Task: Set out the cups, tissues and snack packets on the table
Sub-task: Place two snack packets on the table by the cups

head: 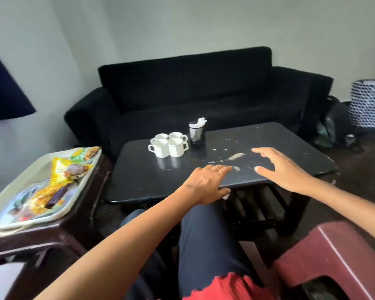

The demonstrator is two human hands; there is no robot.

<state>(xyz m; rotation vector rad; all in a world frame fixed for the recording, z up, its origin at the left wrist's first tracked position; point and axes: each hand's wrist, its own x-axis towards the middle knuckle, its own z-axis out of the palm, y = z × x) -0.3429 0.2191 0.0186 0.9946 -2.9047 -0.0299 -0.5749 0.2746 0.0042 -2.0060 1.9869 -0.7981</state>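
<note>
Judging from the present layout, the task is assessed as partly done. Four white cups [168, 144] are counted on the table [290, 148], grouped tightly in a square toward its far left corner, handles outward. One dark holder with tissues [197, 132] is set just beside them, close to the far edge. Three snack packets [59, 180] can be made out, possibly more where they overlap; all are lying on a tray [9, 204] carried by a stool off the table's left edge, so this item is judged outstanding. Pale marks are noted on the tabletop near the middle. The left hand [206, 185] is resting at the near edge, fingers straight and together, gripping nothing. The right hand [284, 169] is held just above the near right part, fingers spread apart and empty.
</note>
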